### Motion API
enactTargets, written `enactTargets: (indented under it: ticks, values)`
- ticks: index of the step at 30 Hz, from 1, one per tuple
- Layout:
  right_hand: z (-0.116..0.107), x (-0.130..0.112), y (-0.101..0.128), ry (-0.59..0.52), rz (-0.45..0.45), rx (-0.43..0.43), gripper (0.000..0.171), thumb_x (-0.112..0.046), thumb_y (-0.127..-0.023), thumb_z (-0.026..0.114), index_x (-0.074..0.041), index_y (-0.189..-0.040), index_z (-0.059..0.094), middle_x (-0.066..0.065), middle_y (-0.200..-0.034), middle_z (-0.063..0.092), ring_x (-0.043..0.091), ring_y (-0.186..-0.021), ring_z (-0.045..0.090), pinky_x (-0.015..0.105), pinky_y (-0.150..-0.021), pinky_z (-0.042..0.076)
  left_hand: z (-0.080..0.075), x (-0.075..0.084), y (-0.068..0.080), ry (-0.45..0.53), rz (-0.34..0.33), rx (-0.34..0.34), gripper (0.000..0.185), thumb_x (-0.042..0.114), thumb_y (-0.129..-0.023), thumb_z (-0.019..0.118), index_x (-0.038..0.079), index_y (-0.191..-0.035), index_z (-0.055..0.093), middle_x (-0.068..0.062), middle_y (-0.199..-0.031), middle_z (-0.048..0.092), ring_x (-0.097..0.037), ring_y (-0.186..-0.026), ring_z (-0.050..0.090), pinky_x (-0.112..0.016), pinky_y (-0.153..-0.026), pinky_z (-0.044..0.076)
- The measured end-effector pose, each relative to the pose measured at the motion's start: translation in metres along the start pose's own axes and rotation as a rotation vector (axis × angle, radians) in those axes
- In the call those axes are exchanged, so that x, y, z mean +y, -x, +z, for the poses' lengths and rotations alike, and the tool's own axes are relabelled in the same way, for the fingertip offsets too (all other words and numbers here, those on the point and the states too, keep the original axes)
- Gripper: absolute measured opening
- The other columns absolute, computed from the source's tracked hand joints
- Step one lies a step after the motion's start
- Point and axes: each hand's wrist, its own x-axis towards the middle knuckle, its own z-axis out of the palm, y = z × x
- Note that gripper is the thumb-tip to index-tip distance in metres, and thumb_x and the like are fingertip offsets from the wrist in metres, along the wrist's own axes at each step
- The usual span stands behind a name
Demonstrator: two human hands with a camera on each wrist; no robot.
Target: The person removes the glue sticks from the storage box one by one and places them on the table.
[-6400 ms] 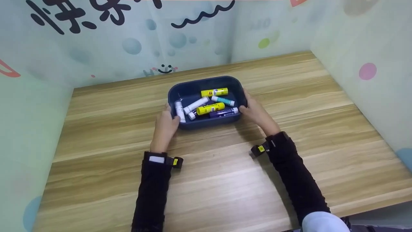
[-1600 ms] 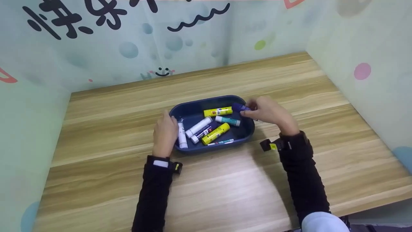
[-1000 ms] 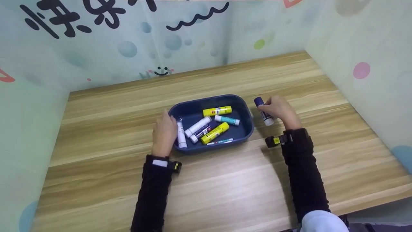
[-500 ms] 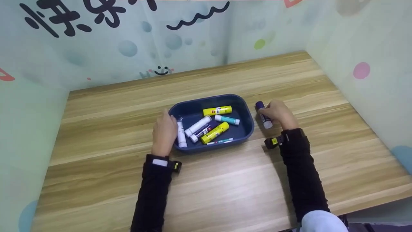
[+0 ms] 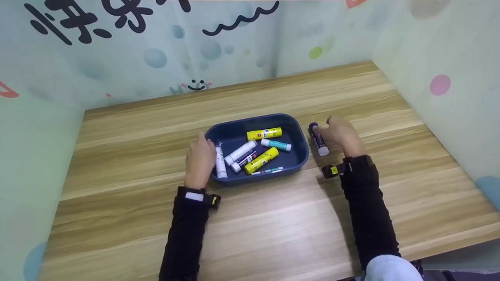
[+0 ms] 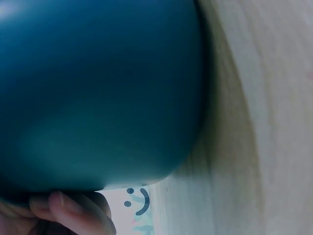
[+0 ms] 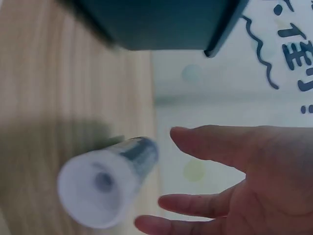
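Note:
A dark blue plastic box [image 5: 289, 164] stands on the table with several glue sticks in it. My left hand [image 5: 200, 160] grips its left rim; in the left wrist view, bent fingers [image 6: 78, 215] show at the rim beside the box's wall. Just right of the box, a purple glue stick with a white base [image 5: 318, 139] lies on the tabletop. My right hand [image 5: 340, 134] is beside that stick. In the right wrist view, the thumb and fingers are spread and hold nothing, and the stick's white end [image 7: 95, 188] faces the camera.
Inside the box lie a yellow glue stick [image 5: 264, 134] at the back, another yellow glue stick [image 5: 261, 160] in front, a teal-and-white one [image 5: 276, 145], white ones [image 5: 240, 152] and a purple one [image 5: 244, 160]. Printed cloth walls [image 5: 234, 58] enclose the wooden table [image 5: 129, 164].
My right hand has carried the purple glue stick out of the box, laid it on the table to the right and let go. Earlier, both hands drew the box nearer. The left hand stays on the rim.

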Motion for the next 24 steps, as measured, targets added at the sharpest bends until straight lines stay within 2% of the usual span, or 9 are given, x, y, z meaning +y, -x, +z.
enactTargets:
  ticks: [1,3,9,13,17,21,24]
  values:
    - [-0.001,-0.003,0.002,-0.009,-0.010,0.020,0.064,-0.038,-0.089,0.051,0.012,-0.126,0.038,0.033,-0.128,0.042,0.046,-0.118,0.042,0.053,-0.097,0.036,0.000,0.000,0.000,-0.002,0.000,0.003,0.031,0.021,-0.095,0.036,0.000,-0.117,0.042,-0.029,-0.101,0.059,-0.043,-0.091,0.060,-0.052,-0.070,0.050]
    - [-0.003,-0.009,0.004,-0.027,-0.034,0.071,0.062,-0.035,-0.089,0.051,0.011,-0.128,0.036,0.033,-0.130,0.040,0.046,-0.121,0.038,0.052,-0.100,0.033,0.001,0.000,0.000,0.001,0.002,0.008,0.030,0.021,-0.095,0.036,0.000,-0.116,0.042,-0.029,-0.101,0.059,-0.043,-0.090,0.060,-0.052,-0.070,0.049]
    - [0.001,-0.033,0.012,-0.096,-0.177,0.202,0.049,-0.025,-0.088,0.057,0.005,-0.123,0.042,0.028,-0.121,0.046,0.040,-0.112,0.045,0.049,-0.094,0.039,0.001,0.000,0.001,0.010,0.013,0.028,0.030,0.020,-0.095,0.037,0.000,-0.116,0.043,-0.029,-0.100,0.059,-0.043,-0.090,0.060,-0.053,-0.070,0.049]
    - [0.011,-0.050,0.017,-0.143,-0.290,0.205,0.041,-0.019,-0.087,0.059,0.002,-0.119,0.047,0.022,-0.118,0.048,0.035,-0.107,0.048,0.045,-0.091,0.042,0.001,-0.001,0.001,0.022,0.011,0.019,0.031,0.020,-0.095,0.037,0.000,-0.117,0.042,-0.029,-0.100,0.059,-0.042,-0.091,0.060,-0.052,-0.070,0.049]
    - [0.028,-0.066,0.019,-0.124,-0.416,0.157,0.034,-0.011,-0.085,0.060,0.003,-0.114,0.052,0.020,-0.111,0.053,0.031,-0.101,0.052,0.041,-0.088,0.045,0.001,-0.001,0.000,0.026,0.008,0.012,0.032,0.020,-0.095,0.036,0.000,-0.119,0.042,-0.029,-0.102,0.059,-0.042,-0.091,0.060,-0.052,-0.070,0.049]
    - [0.049,-0.074,0.016,-0.024,-0.469,0.098,0.029,-0.008,-0.083,0.061,0.003,-0.109,0.056,0.020,-0.106,0.056,0.030,-0.095,0.055,0.040,-0.084,0.047,0.001,-0.001,0.000,0.025,0.001,0.004,0.031,0.021,-0.095,0.036,0.000,-0.118,0.042,-0.029,-0.101,0.059,-0.042,-0.091,0.060,-0.051,-0.070,0.049]
    - [0.065,-0.075,0.011,0.091,-0.476,0.108,0.025,-0.005,-0.081,0.060,0.002,-0.105,0.060,0.018,-0.103,0.058,0.029,-0.094,0.056,0.040,-0.082,0.048,0.001,0.000,0.000,0.026,-0.007,0.004,0.031,0.021,-0.095,0.036,0.001,-0.118,0.042,-0.029,-0.101,0.059,-0.042,-0.091,0.060,-0.051,-0.070,0.049]
